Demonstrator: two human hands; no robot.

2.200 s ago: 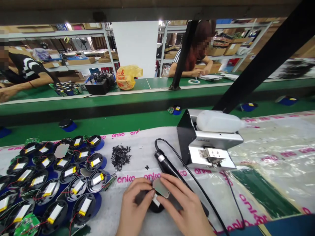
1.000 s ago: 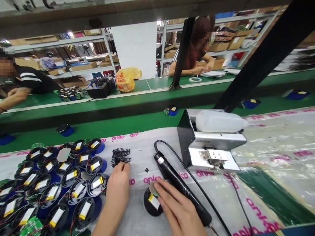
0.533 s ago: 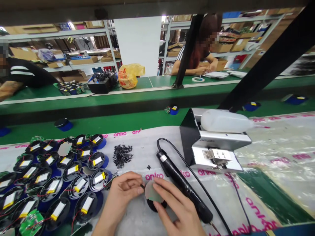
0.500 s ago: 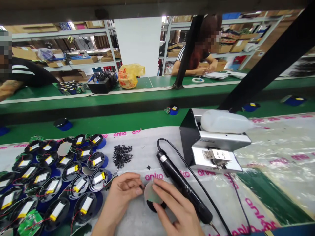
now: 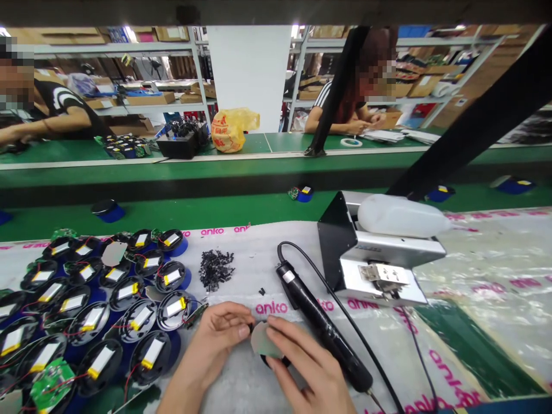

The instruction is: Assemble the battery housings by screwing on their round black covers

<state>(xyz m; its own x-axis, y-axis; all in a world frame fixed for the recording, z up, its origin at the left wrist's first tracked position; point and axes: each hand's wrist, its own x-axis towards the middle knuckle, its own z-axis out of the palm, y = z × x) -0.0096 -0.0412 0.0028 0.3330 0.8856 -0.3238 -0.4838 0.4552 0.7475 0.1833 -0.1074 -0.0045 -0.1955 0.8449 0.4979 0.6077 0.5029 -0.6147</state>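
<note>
My right hand (image 5: 308, 362) grips a flat, roughly round pale grey-green plate (image 5: 263, 340) between thumb and fingers. A dark rounded part (image 5: 276, 361) shows just under that plate, mostly covered by my fingers. Close to the plate's left edge, my left hand (image 5: 222, 336) is closed in a pinch. A small black piece (image 5: 250, 328) peeks out at its fingertips, too small to make out fully. Beyond my left hand lies a heap of small black pieces (image 5: 215, 269). Left of it stand several blue-sided round housings (image 5: 172, 307) with white-and-yellow battery packs and red wires.
A black electric screwdriver (image 5: 323, 325) with a cable lies right of my hands. Behind it stands a silver-black machine (image 5: 379, 253) with a white plastic bottle (image 5: 401, 215) on top. Green boards (image 5: 52, 384) lie among the housings. Two people sit across the green bench (image 5: 276, 144).
The pale plate has tilted slightly in my right hand, covering more of the dark part. The camera view has shifted a little. Across the bench, the person at left has moved further into view.
</note>
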